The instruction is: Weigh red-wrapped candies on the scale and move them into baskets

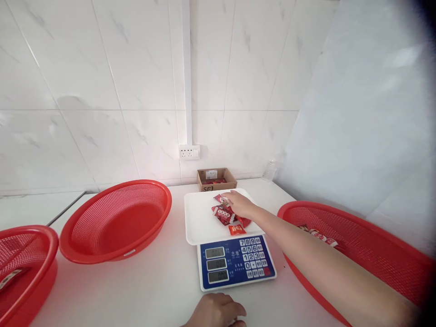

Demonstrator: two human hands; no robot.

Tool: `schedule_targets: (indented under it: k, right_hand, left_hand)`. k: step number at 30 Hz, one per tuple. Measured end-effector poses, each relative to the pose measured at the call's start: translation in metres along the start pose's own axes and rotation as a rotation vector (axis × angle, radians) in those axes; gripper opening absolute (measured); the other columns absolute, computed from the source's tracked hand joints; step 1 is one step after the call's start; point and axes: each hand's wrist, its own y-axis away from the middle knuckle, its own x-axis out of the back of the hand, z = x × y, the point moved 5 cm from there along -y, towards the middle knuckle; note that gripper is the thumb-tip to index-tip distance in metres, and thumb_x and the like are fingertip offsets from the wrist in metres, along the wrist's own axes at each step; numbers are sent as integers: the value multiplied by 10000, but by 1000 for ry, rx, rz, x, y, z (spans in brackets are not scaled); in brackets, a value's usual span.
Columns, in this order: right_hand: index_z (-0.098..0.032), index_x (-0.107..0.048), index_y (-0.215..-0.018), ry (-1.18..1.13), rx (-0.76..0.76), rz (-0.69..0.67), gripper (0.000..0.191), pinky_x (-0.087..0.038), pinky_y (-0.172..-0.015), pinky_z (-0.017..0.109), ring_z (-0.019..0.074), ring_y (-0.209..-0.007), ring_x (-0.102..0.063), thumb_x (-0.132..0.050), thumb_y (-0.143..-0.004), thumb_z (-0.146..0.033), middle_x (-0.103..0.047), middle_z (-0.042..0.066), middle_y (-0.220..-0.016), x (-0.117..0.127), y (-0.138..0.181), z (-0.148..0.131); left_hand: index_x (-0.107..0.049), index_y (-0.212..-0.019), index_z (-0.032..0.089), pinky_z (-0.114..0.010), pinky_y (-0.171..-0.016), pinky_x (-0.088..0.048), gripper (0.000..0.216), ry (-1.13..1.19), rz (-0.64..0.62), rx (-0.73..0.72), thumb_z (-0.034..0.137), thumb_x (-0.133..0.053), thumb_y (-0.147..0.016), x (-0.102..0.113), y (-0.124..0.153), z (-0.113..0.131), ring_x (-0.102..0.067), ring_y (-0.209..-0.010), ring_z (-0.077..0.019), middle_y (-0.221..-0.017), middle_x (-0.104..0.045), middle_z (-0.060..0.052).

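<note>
On the white tray [200, 218] of a digital scale lies a small pile of red wrapped snack packets [225, 214], with an orange-red packet [237, 230] at its near edge. My right hand [237, 203] reaches in from the right, its fingers closed on a small red snack packet [218, 198] at the far side of the pile. The fingertips are partly hidden. Just below the blue keypad panel [235, 263], my left hand [218, 311] rests near the table's front, fingers bent and thumb apart, with nothing visible in it.
Red mesh baskets flank the scale: one at the left [116, 254], another at far left [51, 240] with a packet inside, and a large one at right [289, 211] holding packets. A cardboard box [218, 186] stands behind, near a clear plastic object [270, 169].
</note>
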Motion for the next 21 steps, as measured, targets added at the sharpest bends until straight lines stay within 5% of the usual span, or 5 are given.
schedule_targets:
  k: [7, 21]
  right_hand:
    - [-252, -477, -1280, 78, 39, -137, 416, -221, -1050, 437, 252, -1319, -247, -381, -876, -289, -440, 23, -1367, -16, 0, 7]
    - [-276, -405, -1322, 109, 42, -135, 479, -252, -1009, 418, 269, -1306, -242, -394, -868, -428, -396, 64, -1382, -12, 5, 2]
  left_hand:
    - [-659, -924, 191, -187, -567, -500, 194, -30, 23, -9, 251, -534, -789, -1, 0, -3, -655, -623, -152, -766, -697, -56]
    - [-667, -913, 181, -178, -535, -481, 218, -40, -4, -19, 292, -519, -799, -6, 0, -6, -646, -586, -141, -729, -700, -61]
